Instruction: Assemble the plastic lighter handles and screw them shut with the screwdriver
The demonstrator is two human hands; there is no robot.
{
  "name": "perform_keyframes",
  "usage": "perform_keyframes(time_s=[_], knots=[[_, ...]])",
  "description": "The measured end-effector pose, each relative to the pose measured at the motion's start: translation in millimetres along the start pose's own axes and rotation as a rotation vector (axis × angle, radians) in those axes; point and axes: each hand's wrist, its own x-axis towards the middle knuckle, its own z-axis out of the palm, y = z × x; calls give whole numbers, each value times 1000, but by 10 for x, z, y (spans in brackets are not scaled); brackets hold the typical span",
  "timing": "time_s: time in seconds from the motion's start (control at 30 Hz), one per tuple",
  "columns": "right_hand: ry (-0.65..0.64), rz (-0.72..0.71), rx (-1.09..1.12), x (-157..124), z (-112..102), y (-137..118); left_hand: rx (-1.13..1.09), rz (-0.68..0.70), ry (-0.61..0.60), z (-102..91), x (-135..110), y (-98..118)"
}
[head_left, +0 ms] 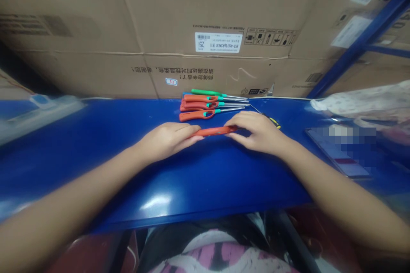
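Observation:
An orange handle piece (214,131) lies across the blue shelf (179,179) between my two hands. My left hand (168,139) grips its left end with fingers curled round it. My right hand (258,131) pinches its right end, fingers closed. Just behind, several orange and green long-nosed lighters (208,104) with thin metal stems lie stacked side by side. A small black and yellow tool (273,121) with a thin metal tip peeks out behind my right hand.
Large cardboard boxes (179,30) stand against the shelf's back edge. A blue rack post (358,42) slants at the right. A flat dark packet (346,153) and a crumpled plastic bag (368,102) lie at the right; clear plastic (38,111) at the left.

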Motion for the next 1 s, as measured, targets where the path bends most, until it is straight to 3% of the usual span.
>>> perform_keyframes(time_s=[0.13,0.27,0.5,0.6,0.83,1.0], knots=[[23,-22,-39,-14,-25,36,-24,-11,6,-23,-4,-5],[46,-43,-106,-32,-11,2,-92,-65,-86,-38,28,3],[-23,-87,-124,-16,80,-79,-152,-125,-164,53,34,70],[-80,-27,-95,0,112,-80,-162,-156,-176,83,19,79],[-68,117,-220,-37,15,234,-159,-205,-116,87,-6,-81],[14,70,-162,-59,-107,449,-168,-196,-63,64,5,-166]])
